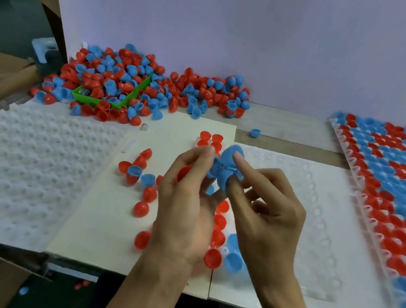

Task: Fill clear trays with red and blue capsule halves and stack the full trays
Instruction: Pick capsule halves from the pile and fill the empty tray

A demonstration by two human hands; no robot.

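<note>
Both hands meet above the middle of the table. My left hand [185,203] and my right hand [264,210] pinch a small bunch of blue capsule halves [226,167] between their fingertips. My left palm also cups a red half [183,173]. Under the hands lies a clear tray [299,217] with a few red halves [218,228] and blue halves [232,258] seated along its left edge. Loose red and blue halves [140,174] lie on the white board to the left. A big pile of halves [128,85] sits at the back.
A full tray of red and blue halves [391,197] lies at the right. An upturned stack of empty clear trays [31,166] lies at the left. A green scoop [117,94] sits in the pile. One blue half [255,132] lies alone behind the tray.
</note>
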